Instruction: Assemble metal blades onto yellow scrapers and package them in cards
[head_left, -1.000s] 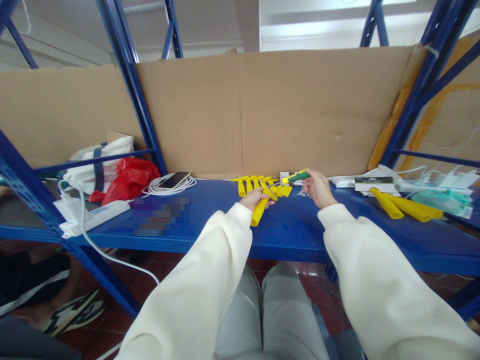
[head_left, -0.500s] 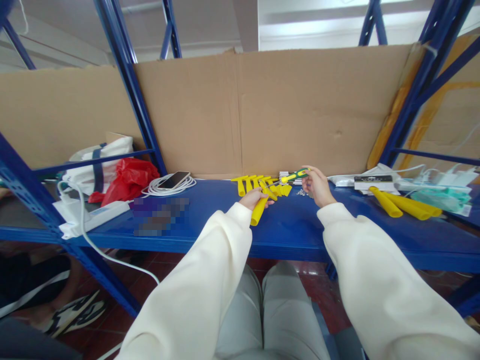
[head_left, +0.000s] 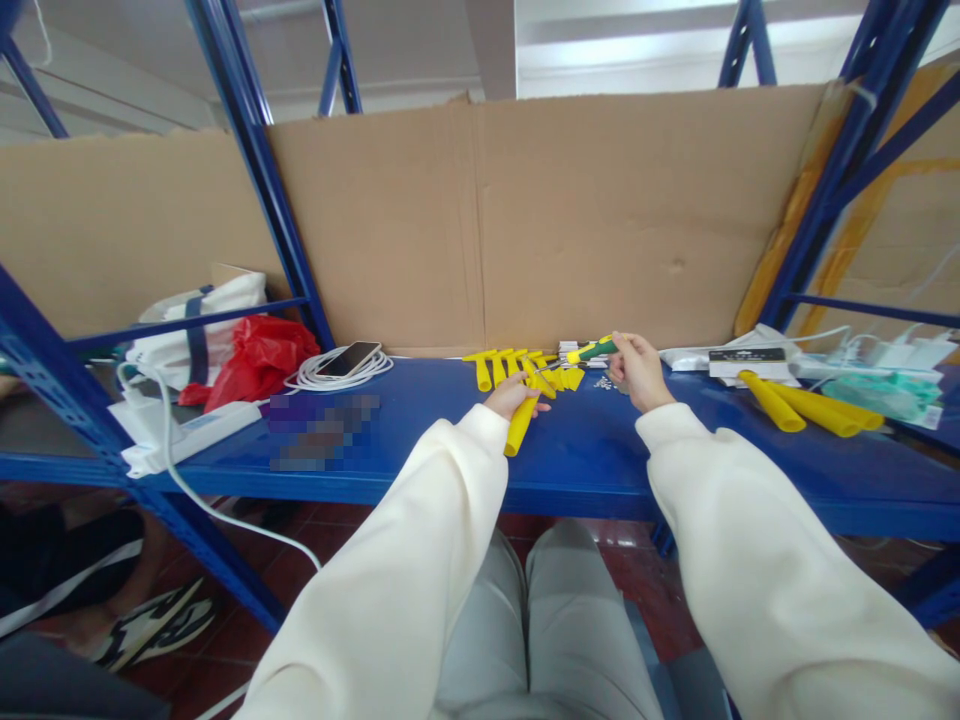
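Two hands are gripping: the left hand [head_left: 510, 394] is clasping a yellow piece [head_left: 519, 432] jutting toward six o'clock; at three o'clock the right hand [head_left: 639, 371] is holding a screwdriver [head_left: 595, 350]. More yellow pieces [head_left: 512, 360] are lying at the left hand's twelve o'clock.

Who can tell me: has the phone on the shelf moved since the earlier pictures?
No. The phone lies on the white cable coil, right of the fixed blue post, with no visible shift either way.
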